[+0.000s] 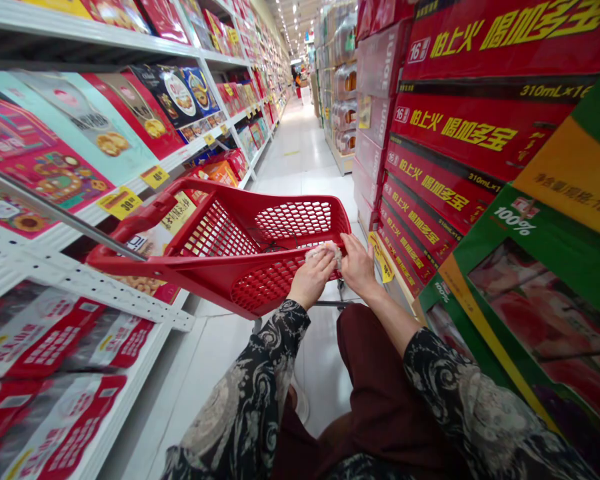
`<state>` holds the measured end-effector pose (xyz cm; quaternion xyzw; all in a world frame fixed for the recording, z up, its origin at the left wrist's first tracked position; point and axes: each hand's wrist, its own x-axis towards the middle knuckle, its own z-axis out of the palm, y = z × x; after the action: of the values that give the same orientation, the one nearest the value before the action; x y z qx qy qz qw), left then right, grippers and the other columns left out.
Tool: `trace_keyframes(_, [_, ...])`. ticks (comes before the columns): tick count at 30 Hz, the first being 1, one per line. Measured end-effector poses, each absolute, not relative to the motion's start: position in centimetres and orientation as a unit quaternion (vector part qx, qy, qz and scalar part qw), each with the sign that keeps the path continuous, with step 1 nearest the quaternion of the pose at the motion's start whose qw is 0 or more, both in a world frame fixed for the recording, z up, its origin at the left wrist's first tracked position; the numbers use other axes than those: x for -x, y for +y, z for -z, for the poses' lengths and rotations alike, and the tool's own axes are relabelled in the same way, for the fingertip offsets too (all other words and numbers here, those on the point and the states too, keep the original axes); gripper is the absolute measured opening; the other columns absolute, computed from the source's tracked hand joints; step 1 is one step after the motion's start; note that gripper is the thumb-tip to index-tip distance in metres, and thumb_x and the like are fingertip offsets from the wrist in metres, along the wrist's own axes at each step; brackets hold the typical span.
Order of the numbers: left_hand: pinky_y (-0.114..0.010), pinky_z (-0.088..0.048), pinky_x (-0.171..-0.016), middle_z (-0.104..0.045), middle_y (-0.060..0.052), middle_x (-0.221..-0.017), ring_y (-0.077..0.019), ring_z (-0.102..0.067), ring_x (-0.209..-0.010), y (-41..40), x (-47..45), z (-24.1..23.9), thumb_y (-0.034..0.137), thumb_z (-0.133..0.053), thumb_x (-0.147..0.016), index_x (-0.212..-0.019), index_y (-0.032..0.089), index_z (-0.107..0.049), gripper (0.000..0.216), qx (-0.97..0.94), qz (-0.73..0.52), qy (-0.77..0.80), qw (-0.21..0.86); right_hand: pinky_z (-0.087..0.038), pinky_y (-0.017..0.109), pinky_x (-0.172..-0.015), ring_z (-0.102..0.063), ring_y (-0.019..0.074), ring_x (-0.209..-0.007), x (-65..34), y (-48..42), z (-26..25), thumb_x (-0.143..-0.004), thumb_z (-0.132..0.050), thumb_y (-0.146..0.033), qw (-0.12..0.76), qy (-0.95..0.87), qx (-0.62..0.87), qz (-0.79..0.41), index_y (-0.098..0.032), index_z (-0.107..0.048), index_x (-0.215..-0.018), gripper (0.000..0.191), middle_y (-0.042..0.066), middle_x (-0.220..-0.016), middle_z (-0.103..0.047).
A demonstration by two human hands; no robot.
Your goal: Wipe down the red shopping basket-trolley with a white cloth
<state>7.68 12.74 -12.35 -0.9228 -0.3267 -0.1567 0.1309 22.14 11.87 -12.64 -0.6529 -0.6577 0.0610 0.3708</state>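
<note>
A red plastic shopping cart (265, 267) stands crosswise in front of me, its basket lattice-walled and its handle end toward the left shelf. My left hand (314, 272) presses a crumpled whitish cloth (333, 250) against the basket's near rim, fingers closed over it. The cloth is partly hidden under the fingers. Right beside it, my right hand (359, 265) grips the basket's right corner, with the thumb and fingers around the rim. Inside the basket I see only a thin dark line, too small to name.
Shelves (145, 293) of boxed snacks with yellow price tags (120, 202) line the left. On the right rise stacked red drink cartons (460, 133) and green juice boxes (540, 280), close to my right arm. A white-tiled aisle (300, 143) runs ahead, with a distant person (297, 79).
</note>
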Motion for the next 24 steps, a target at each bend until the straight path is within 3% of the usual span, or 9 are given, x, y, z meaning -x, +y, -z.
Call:
trace_keyframes(7, [-0.033, -0.044, -0.098, -0.061, -0.009, -0.119, -0.0182, -0.05, -0.119, 11.9, -6.8, 14.9, 0.016, -0.045, -0.086, -0.11, 0.014, -0.059, 0.028, 0.929, 0.061, -0.352, 0.097, -0.022, 0.052, -0.106, -0.037, 0.0216, -0.128, -22.3, 10.9, 13.6, -0.072, -0.034, -0.005, 0.366, -0.662, 0.65, -0.078, -0.012, -0.044, -0.128, 0.058, 0.011, -0.135, -0.046])
trace_keyframes(13, [-0.037, -0.036, -0.106, -0.052, -0.011, -0.13, -0.0192, -0.037, -0.13, 12.6, -7.2, 12.8, 0.012, -0.039, -0.087, -0.12, 0.015, -0.054, 0.036, 0.925, 0.147, -0.33, 0.117, -0.023, 0.051, -0.106, -0.036, 0.0214, -0.129, -22.0, 11.4, 14.0, -0.073, -0.034, -0.005, 0.384, -0.657, 0.645, -0.072, -0.012, -0.044, -0.129, 0.057, 0.011, -0.135, -0.046])
trace_keyframes(24, [-0.035, -0.045, -0.098, -0.061, -0.009, -0.12, -0.0197, -0.049, -0.12, 11.8, -5.1, 15.0, 0.012, -0.041, -0.086, -0.108, 0.015, -0.061, 0.03, 0.919, 0.096, -0.372, 0.087, -0.021, 0.048, -0.107, -0.034, 0.0215, -0.129, -20.8, 12.2, 12.6, -0.073, -0.035, -0.005, 0.35, -0.693, 0.625, -0.077, -0.012, -0.042, -0.131, 0.059, 0.011, -0.137, -0.044])
